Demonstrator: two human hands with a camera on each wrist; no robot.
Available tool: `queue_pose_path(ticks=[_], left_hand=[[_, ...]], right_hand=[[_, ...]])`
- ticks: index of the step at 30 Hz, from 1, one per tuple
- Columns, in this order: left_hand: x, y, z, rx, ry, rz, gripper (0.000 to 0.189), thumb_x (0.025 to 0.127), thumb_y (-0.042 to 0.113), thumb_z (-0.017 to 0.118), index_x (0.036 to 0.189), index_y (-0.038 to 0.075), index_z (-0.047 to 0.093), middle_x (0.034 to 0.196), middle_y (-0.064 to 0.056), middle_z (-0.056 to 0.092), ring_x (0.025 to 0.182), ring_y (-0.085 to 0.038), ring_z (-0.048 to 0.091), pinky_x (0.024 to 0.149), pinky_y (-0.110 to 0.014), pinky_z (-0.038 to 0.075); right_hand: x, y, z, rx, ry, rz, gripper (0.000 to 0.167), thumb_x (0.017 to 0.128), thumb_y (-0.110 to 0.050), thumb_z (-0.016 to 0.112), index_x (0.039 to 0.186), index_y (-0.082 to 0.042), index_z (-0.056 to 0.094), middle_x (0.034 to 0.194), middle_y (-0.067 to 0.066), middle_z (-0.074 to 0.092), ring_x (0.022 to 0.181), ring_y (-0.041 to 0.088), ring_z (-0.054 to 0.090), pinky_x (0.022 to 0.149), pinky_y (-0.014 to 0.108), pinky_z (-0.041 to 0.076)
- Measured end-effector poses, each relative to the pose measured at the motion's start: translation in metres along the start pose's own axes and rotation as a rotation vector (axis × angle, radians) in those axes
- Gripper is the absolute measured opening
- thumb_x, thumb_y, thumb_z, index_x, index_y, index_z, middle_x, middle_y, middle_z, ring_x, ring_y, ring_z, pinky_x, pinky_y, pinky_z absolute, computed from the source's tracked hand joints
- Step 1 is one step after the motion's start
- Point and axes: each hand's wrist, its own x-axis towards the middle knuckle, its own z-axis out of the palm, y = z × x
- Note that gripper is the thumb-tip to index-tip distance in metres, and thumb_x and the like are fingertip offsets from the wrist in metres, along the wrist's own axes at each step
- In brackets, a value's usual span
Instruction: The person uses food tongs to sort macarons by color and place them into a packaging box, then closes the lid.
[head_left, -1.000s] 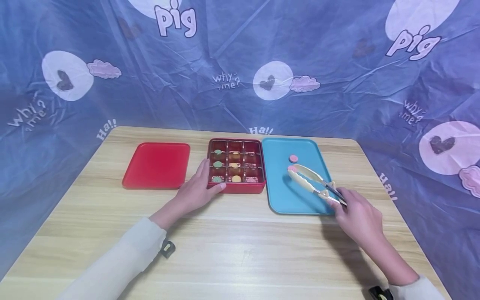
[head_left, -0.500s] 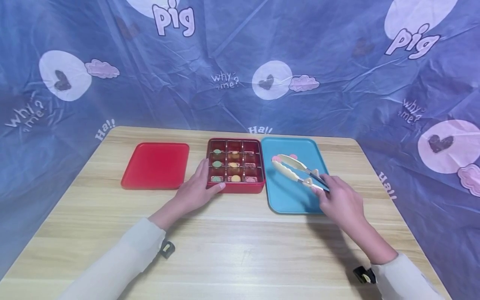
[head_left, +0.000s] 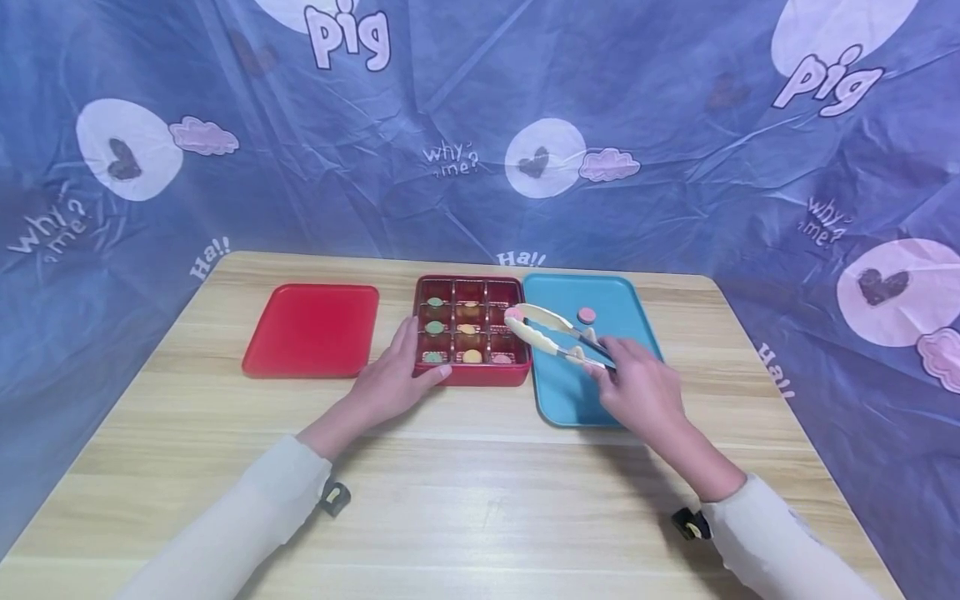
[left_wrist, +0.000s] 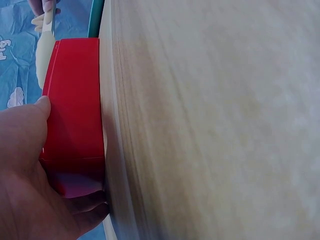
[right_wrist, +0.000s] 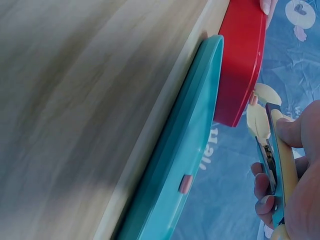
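- Compartment box (head_left: 474, 377): bright red walls, darker wine-red inside
- Left-column discs (head_left: 435, 327): green
- Middle-column discs (head_left: 472, 357): yellow to orange
- Disc in the near right compartment (head_left: 502, 359): pink
- Disc between the tips of the tongs (head_left: 534, 337): pink; the tips themselves cream
- Loose disc (head_left: 587, 315): pink
- Large tray (head_left: 576, 402): plain turquoise blue
- Square tray or lid (head_left: 313, 333): plain red
- Surface (head_left: 480, 500): pale, streaked wood grain
- Cloth backdrop (head_left: 360, 200): blue, printed with white circles, dark hearts, pinkish clouds, pale lettering
- Sleeves (head_left: 247, 508): off-white

The left hand (left_wrist: 27, 175) holds a red box (left_wrist: 75, 100) on the table (left_wrist: 215, 120)
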Motion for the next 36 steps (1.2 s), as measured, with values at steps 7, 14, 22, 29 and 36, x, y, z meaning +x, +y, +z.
queue_pose_path(ticks=[7,14,22,29,36], left_hand=[[0.0,-0.001,0.0,-0.005,0.001,0.002,0.11,0.087,0.082,0.043,0.162,0.022,-0.01,0.172,-0.005,-0.003,0.154,-0.036,0.021,0.11,-0.073,0.031],[0.0,-0.001,0.001,-0.005,0.003,0.005,0.111,0.087,0.082,0.044,0.162,0.022,-0.01,0.172,-0.005,-0.002,0.154,-0.036,0.022,0.108,-0.075,0.031],[0.001,-0.002,0.002,-0.004,0.002,-0.001,0.111,0.086,0.083,0.043,0.162,0.023,-0.01,0.172,-0.004,-0.002,0.154,-0.036,0.021,0.109,-0.075,0.03],[0.0,-0.001,0.0,-0.012,0.002,-0.002,0.112,0.086,0.083,0.044,0.163,0.022,-0.009,0.172,-0.004,-0.001,0.154,-0.036,0.021,0.109,-0.074,0.031],[0.001,0.0,0.0,-0.006,0.0,-0.002,0.112,0.086,0.084,0.044,0.163,0.022,-0.009,0.172,-0.004,-0.001,0.154,-0.036,0.022,0.108,-0.073,0.033]], right_hand=[[0.005,-0.006,0.005,-0.014,-0.006,-0.006,0.044,0.09,-0.028,0.076,0.124,-0.002,0.068,0.111,0.016,0.071,0.093,0.034,0.068,0.061,0.051,0.053],[0.006,-0.007,0.005,-0.016,-0.019,0.003,0.044,0.09,-0.029,0.075,0.125,-0.002,0.068,0.113,0.016,0.071,0.092,0.034,0.069,0.059,0.049,0.052],[0.005,-0.007,0.004,0.004,-0.025,0.017,0.045,0.09,-0.029,0.075,0.125,-0.002,0.067,0.114,0.016,0.07,0.094,0.035,0.069,0.063,0.053,0.053],[0.001,-0.002,-0.001,0.02,-0.03,0.025,0.045,0.09,-0.027,0.074,0.126,-0.001,0.066,0.112,0.016,0.07,0.09,0.033,0.068,0.062,0.052,0.051],[-0.005,0.005,-0.007,0.018,-0.029,0.042,0.046,0.091,-0.028,0.074,0.127,-0.001,0.065,0.113,0.015,0.069,0.087,0.033,0.068,0.06,0.052,0.05]])
